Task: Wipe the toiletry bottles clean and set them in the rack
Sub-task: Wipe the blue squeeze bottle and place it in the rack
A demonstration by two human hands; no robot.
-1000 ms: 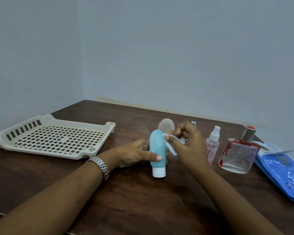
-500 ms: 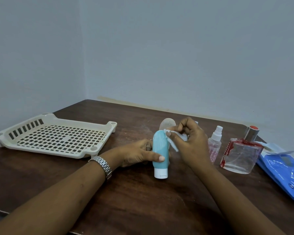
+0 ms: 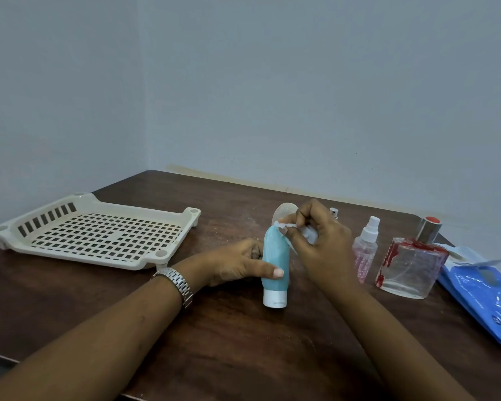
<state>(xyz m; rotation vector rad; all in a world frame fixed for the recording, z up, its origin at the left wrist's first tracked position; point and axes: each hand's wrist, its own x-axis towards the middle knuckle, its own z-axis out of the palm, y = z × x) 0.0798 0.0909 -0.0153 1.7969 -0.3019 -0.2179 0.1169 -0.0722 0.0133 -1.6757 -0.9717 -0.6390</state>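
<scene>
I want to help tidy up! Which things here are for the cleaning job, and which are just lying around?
For the job: teal tube, left hand gripping it; white wipe, pinched in right hand; spray bottle; perfume bottle; cream rack.

Just lying about: blue packet; clear round thing behind the hands, too hidden to name.

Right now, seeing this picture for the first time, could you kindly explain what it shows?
No machine here: these are a person's two bare hands, filmed by a camera worn on the head, looking down at a brown table. The left hand holds a blue-green bottle, white cap down; the right hand pinches a white wipe against its top. The cream rack at left holds no bottles yet. At right stand a small spray bottle and a glass perfume bottle, beside a blue packet.
</scene>
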